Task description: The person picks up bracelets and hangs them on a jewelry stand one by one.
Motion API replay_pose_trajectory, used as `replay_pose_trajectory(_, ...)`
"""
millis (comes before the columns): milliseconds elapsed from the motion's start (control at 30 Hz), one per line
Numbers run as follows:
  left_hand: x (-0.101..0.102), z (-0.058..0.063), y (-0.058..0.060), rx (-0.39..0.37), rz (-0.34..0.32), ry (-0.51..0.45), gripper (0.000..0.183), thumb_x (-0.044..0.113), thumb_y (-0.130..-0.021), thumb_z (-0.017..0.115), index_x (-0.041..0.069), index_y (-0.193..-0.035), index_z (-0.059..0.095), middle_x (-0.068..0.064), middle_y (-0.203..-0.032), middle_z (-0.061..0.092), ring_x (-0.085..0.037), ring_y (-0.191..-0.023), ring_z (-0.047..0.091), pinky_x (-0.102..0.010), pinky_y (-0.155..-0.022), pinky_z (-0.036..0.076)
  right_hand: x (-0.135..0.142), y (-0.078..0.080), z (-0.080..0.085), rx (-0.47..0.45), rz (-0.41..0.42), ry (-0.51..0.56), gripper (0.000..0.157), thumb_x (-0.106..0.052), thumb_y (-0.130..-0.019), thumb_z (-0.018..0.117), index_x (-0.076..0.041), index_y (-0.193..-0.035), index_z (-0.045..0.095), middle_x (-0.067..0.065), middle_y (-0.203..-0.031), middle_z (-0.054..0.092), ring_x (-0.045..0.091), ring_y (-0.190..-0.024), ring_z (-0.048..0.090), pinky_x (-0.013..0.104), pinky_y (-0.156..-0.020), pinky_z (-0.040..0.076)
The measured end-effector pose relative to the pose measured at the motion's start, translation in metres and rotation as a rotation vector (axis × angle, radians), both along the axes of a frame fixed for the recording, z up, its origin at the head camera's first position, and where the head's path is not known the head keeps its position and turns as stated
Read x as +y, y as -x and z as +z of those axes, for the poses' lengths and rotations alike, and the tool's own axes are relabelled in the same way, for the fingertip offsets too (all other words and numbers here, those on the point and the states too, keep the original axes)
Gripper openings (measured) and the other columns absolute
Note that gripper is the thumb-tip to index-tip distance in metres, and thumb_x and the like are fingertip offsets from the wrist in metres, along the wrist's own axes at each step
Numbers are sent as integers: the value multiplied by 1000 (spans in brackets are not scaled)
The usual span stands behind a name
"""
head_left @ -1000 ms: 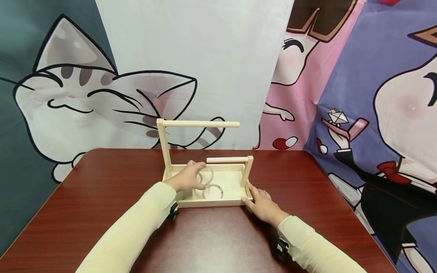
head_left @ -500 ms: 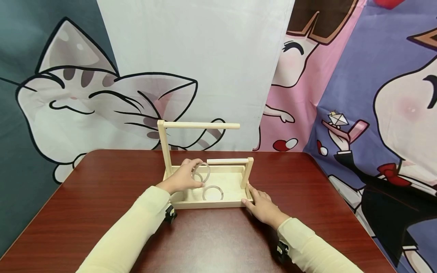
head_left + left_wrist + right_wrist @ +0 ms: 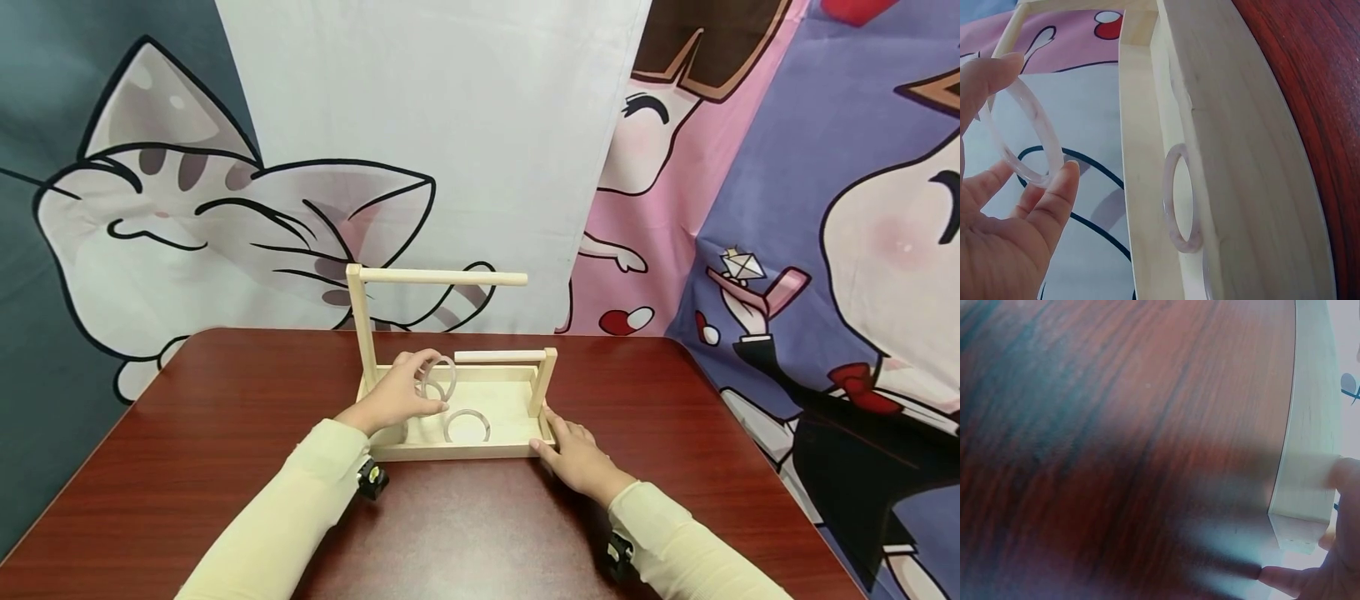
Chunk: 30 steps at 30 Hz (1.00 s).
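A pale wooden rack stands on the table, made of a shallow tray (image 3: pixel 465 451) with a tall post and long bar (image 3: pixel 442 276) at left and a short post and bar (image 3: pixel 498 357) at right. Over the tray's left part, my left hand (image 3: pixel 396 390) pinches a pale pinkish bangle (image 3: pixel 1040 119) between thumb and fingertips. Another bangle (image 3: pixel 487 429) lies in the tray; part of a further one shows behind the held bangle. At the front right corner rests my right hand (image 3: pixel 581 458), thumb touching the front wall and fingers extended along the end.
The reddish-brown table (image 3: pixel 247 408) extends around the rack. Behind it hangs a cloth backdrop (image 3: pixel 510 108) printed with cartoon figures. Both bars end freely on one side, above the tray.
My left hand has drawn slightly left, carrying the pinched bangle with it. My right hand stays at the tray's corner, and the rack holds its place.
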<state>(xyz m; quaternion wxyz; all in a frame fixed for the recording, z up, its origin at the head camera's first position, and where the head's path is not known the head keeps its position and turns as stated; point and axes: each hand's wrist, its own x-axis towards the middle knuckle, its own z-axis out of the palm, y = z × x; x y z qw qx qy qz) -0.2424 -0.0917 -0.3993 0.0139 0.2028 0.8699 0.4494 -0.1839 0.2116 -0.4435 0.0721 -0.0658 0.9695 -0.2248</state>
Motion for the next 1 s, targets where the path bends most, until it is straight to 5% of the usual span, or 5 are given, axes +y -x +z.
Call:
replay_pose_trajectory(333, -2, 3, -1, -4, 40, -63, 70, 14, -69, 83, 8, -131, 50, -19, -120, 42, -31, -107, 50, -34, -81, 49, 0, 0, 1, 2, -7, -4, 68, -46, -97, 51, -11, -151, 31, 28, -144, 40, 51, -133, 30, 67, -100, 31)
replay_pose_trajectory(1000, 21, -6, -1, -243, 162, -451, 69, 9, -80, 75, 6, -141, 43, -17, -121, 47, -31, -113, 55, -31, -88, 45, 0, 0, -1, 1, -20, -8, 67, -48, -97, 50, -13, -152, 31, 28, -143, 40, 50, -134, 30, 71, -95, 32)
